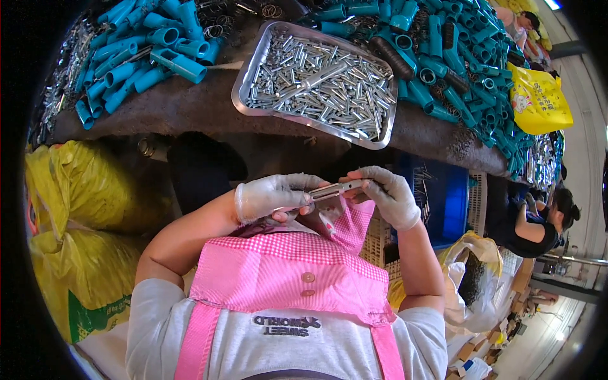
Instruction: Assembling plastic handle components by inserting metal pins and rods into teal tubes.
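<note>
Both my hands wear whitish gloves and meet in front of my pink checked apron. A slim metal tube-like part point(330, 190) lies between them, silvery with a greyer right end and a small hole. My left hand point(273, 196) is closed around its left end, thumb on top. At the right end, my right hand point(387, 193) pinches the part between thumb and fingers. Beyond my hands, a metal tray point(243, 100) full of small silver pins point(297, 69) sits at the table's edge. One longer metal part point(326, 76) lies on top of the pins.
Teal plastic handles point(183, 63) are heaped left of the tray, with another teal heap point(437, 69) on the right. A yellow bag point(540, 98) rests there. Yellow sacks point(88, 190) stand at my left; a blue crate point(440, 202) is at my right. Another person point(544, 225) sits farther right.
</note>
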